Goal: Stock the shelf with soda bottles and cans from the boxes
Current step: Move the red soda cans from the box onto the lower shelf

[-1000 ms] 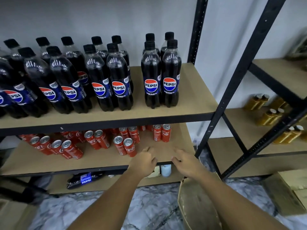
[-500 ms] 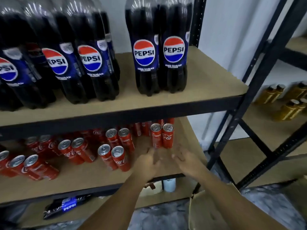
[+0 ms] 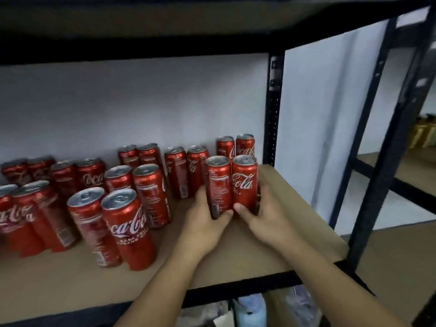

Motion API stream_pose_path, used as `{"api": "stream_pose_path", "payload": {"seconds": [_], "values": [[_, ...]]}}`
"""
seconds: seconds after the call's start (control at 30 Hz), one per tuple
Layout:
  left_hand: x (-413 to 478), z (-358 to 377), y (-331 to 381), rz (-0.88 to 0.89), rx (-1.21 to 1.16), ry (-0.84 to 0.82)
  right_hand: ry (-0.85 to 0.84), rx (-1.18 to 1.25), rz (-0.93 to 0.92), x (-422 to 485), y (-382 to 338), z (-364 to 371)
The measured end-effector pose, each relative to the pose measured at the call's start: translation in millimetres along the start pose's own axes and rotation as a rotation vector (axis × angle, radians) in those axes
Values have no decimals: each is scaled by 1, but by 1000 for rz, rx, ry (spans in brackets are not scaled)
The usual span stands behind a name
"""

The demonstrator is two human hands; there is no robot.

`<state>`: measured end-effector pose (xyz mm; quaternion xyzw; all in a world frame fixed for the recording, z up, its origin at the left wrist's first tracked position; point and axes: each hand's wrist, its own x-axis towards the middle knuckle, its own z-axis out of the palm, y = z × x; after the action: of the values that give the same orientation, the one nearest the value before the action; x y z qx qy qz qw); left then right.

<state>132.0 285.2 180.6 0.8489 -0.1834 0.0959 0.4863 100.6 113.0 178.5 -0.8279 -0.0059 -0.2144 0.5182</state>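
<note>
My left hand (image 3: 203,223) gripped the left can (image 3: 218,185) and my right hand (image 3: 269,218) gripped the right can (image 3: 244,182). The two stood upright and touching on the shelf board (image 3: 295,227) near its right end, just in front of another pair (image 3: 245,145). My fingertips curled out of sight behind them, and the far-left cans (image 3: 14,215) were blurred and cut off by the edge.
</note>
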Motion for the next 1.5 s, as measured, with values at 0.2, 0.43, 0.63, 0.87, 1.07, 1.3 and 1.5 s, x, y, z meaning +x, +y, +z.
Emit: {"api": "stream_pose_path", "payload": {"seconds": [0.2,0.43,0.63,0.87,1.07,1.3,1.5], "values": [[2,1,-9,38,4,23,5,-1,-23,4,10,0],[6,2,-11,-6,0,35,14,-44,2,-1,3,-2],[5,-1,-10,-58,-89,-34,2,-24,-13,2,6,-3],[0,-4,-4,-66,-194,-35,-3,-22,19,-4,-2,-6],[-3,-8,-3,-86,-199,-82,-8,33,94,-8,-2,-11],[-13,-17,9,-110,-313,-178,-54,104,125,-15,-12,-17],[-15,-16,6,-94,-276,-129,-68,161,151,-17,-12,-23]]}}
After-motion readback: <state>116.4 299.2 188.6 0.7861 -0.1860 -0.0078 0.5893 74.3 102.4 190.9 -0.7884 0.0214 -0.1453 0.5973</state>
